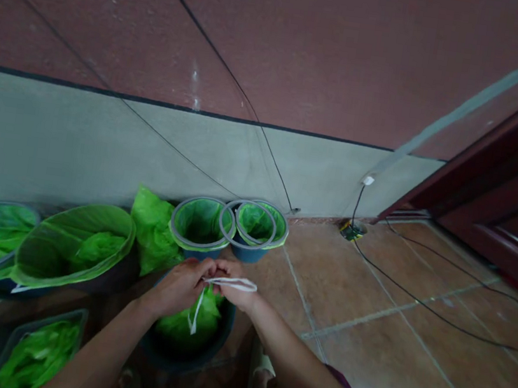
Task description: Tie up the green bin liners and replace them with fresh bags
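left hand (181,287) and right hand (236,295) both pinched on a white drawstring (195,317), knuckles touching. string hangs over the green bag (177,330) inside the dark bin (221,338) on the floor. grey-ringed bin (199,224) just behind.

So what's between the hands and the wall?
Two blue bins lined with green bags: the left bin and the right bin. They stand between the left hand, right hand and the grey wall, in the head view.
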The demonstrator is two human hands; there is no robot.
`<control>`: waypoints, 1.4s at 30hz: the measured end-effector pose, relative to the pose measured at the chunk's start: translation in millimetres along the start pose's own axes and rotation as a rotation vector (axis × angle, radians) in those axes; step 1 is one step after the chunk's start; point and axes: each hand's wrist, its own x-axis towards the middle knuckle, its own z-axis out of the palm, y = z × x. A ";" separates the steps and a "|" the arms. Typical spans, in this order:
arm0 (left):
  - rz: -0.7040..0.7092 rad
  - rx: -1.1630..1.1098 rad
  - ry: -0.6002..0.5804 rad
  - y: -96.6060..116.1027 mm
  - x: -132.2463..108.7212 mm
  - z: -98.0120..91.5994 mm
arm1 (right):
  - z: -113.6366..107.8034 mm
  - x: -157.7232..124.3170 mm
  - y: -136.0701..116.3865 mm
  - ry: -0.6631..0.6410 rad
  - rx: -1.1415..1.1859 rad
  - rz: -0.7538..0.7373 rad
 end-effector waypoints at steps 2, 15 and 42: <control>0.061 0.091 0.060 -2.4 -1.9 1.7 | -2.2 -1.0 -0.2 -0.015 0.000 0.022; 0.099 -0.067 0.437 -7.5 -4.2 4.0 | -11.8 -7.7 -7.3 -0.060 0.349 0.146; -0.500 -0.125 0.163 -19.2 -0.3 3.9 | -79.8 -7.7 5.2 -0.005 -0.681 0.102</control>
